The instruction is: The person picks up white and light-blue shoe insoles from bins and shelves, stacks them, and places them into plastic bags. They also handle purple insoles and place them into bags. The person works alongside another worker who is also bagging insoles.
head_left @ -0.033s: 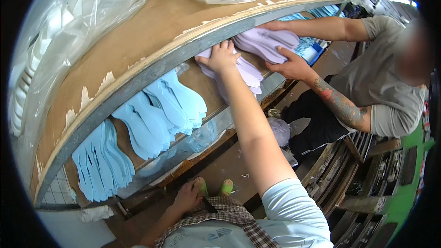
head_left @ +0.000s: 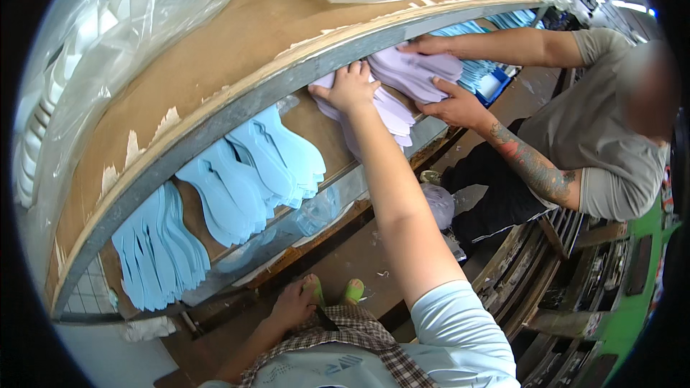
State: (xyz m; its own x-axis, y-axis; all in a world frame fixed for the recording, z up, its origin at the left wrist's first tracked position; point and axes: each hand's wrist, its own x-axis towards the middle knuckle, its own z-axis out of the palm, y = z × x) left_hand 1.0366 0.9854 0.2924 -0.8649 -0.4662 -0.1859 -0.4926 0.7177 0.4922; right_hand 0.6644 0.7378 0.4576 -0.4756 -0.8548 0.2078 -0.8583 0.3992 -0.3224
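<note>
My right hand (head_left: 352,88) lies on the upper end of a stack of pale purple insoles (head_left: 392,111) on the shelf, its fingers spread and the thumb out to the left. Low in the view, my left hand (head_left: 293,307) hangs by my lap beside the checked apron (head_left: 356,320), fingers loosely extended, nothing seen in it. Just right of my right hand, a co-worker's two hands (head_left: 454,106) hold another bunch of purple insoles (head_left: 420,75). Several piles of light blue insoles (head_left: 226,194) lie to the left on the same shelf.
Above runs a brown board (head_left: 201,65) with a chipped edge, carrying clear plastic bags (head_left: 165,0) of white pieces. More blue insoles (head_left: 474,72) and a blue bin (head_left: 494,85) are beyond the co-worker's hands. Slatted wooden racks (head_left: 503,273) stand at the lower right.
The co-worker's upper hand and the bunch of purple insoles have shifted slightly left and down. My right hand stays on its stack; my left hand has hardly moved.
</note>
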